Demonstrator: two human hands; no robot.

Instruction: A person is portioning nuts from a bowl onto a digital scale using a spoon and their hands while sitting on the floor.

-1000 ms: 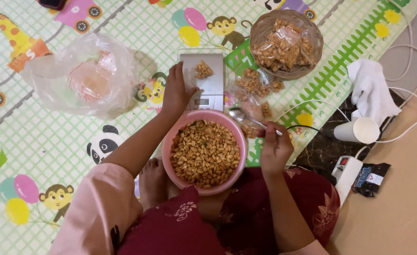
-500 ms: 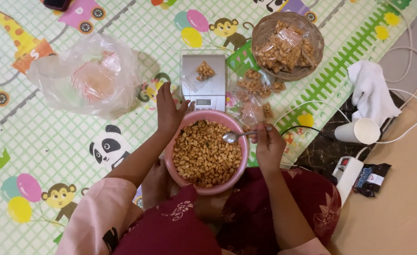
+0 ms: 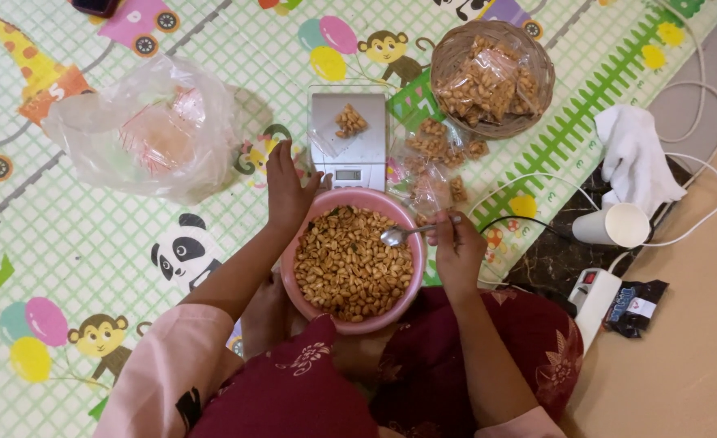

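A pink bowl [image 3: 357, 312] filled with roasted peanuts [image 3: 349, 264] was seen at the centre of the frame, resting in the lap of the person seated on a patterned play mat [image 3: 91, 243]. The left hand [image 3: 288, 191] was laid on the bowl's upper left rim, its fingers loosely curled against the edge, with nothing enclosed in them. The right hand [image 3: 456, 247] was closed around the handle of a metal spoon [image 3: 407, 234], whose head was held over the peanuts near the bowl's upper right rim.

Just above the bowl, a small silver kitchen scale [image 3: 349, 134] was placed on the mat, and 1 small clear bag of peanuts [image 3: 349, 122] lay on its platform. To the right of the scale, several filled small bags [image 3: 440, 158] were scattered on the mat, and a woven basket [image 3: 496, 77] holding more such bags stood in the upper right of the frame. A large crumpled clear plastic bag [image 3: 143, 130] lay in the upper left. At the right edge, a white cloth [image 3: 634, 158], a white paper cup [image 3: 614, 225] lying on its side and a white power strip [image 3: 594, 296] were seen on and beside a dark slab [image 3: 549, 259].
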